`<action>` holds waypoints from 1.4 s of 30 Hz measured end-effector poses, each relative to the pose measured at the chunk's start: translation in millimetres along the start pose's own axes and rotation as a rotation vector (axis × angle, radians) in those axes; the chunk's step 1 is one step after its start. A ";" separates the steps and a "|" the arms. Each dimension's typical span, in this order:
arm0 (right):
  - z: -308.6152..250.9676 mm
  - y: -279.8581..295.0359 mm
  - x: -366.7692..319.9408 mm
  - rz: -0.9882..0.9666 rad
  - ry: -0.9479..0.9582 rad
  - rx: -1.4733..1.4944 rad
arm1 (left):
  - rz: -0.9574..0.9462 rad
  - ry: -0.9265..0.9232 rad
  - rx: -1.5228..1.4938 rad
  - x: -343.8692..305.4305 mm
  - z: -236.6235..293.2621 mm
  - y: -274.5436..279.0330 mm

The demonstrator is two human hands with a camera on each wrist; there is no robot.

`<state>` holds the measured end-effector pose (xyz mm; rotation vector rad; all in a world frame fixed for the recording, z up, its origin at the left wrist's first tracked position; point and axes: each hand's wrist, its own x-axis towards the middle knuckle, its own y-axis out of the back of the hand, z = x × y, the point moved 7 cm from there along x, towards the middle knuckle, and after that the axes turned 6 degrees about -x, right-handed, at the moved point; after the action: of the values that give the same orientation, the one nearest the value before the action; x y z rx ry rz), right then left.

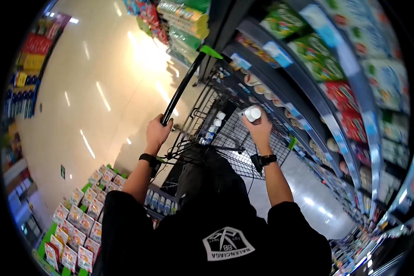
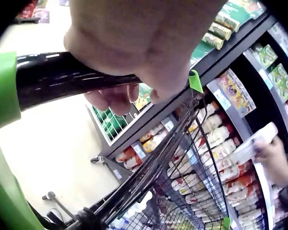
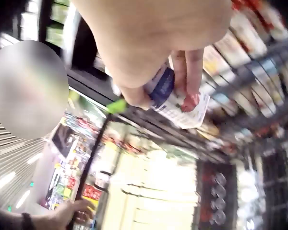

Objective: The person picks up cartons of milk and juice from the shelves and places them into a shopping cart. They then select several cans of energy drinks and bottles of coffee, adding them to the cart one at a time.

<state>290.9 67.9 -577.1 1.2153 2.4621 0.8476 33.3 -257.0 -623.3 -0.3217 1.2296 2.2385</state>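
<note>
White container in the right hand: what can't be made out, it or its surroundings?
- White container, label text: too small in the head view, blurred in the left wrist view, partly covered by the right hand and blurred in the right wrist view.
- White items in the cart, labels: too small in the head view.
- Price tags: text too small and blurred in the head view.
- Left forearm: cut off by the left edge in the right wrist view.

Cart (image 1: 244, 161): was 1
Bottles (image 1: 217, 123) inside cart: were at least 3
Bottle (image 1: 253, 113) beside cart: was 1
Hands (image 1: 157, 134) at cart: were 2
Packs (image 1: 352, 126) right of cart: were many, uncountable
</note>
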 end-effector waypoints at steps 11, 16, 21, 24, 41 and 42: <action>302.8 -253.1 29.5 -0.337 -0.219 -0.235 | 0.147 -0.103 0.006 3.6 2.2 6.0; 305.5 -254.0 18.2 -0.338 -0.224 -0.238 | 0.079 0.037 0.082 4.4 3.0 7.4; 289.5 -183.1 -33.9 -0.436 -0.162 -0.295 | 0.063 0.033 0.081 6.4 2.1 8.9; 251.0 -124.9 -123.0 -0.834 -0.400 -0.277 | 0.085 -0.037 0.091 7.3 -1.9 8.0; 231.0 16.7 -684.5 0.495 -1.082 -0.473 | 0.069 -0.400 -0.383 2.7 0.5 6.2; 254.4 5.7 -723.8 0.701 -1.212 -0.272 | 0.045 -0.426 -0.399 6.6 -4.4 0.3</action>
<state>858.3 -403.3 -788.6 1.7556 0.9461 0.3268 27.6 -258.4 -628.6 0.0406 0.5749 2.4178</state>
